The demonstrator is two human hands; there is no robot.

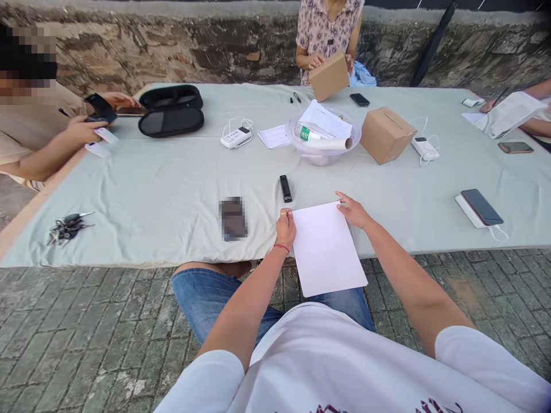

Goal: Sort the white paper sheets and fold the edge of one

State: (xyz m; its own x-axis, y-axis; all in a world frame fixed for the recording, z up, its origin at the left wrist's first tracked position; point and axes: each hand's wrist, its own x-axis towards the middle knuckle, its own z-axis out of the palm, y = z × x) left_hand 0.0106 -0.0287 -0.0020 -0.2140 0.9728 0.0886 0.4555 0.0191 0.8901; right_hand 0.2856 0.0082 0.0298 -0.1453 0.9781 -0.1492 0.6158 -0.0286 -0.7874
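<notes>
A small stack of blank white paper point(329, 249) lies tilted at the near table edge, its lower part reaching out over my lap. My left hand point(286, 228) is closed on the stack's far left corner, thumb on top. At the far right corner is my right hand point(353, 211), its thumb by the paper's edge and its forefinger stretched out apart from it. Just beyond the paper lies a black stapler point(285, 189), apart from both hands.
A clear plastic bowl point(321, 156) holds papers and a roll. Nearby are a cardboard box point(386, 137), white power banks point(236, 137), a black case point(172, 117), keys point(68, 228) and a phone on a power bank point(482, 206). Other people sit around; one holds a box point(329, 76).
</notes>
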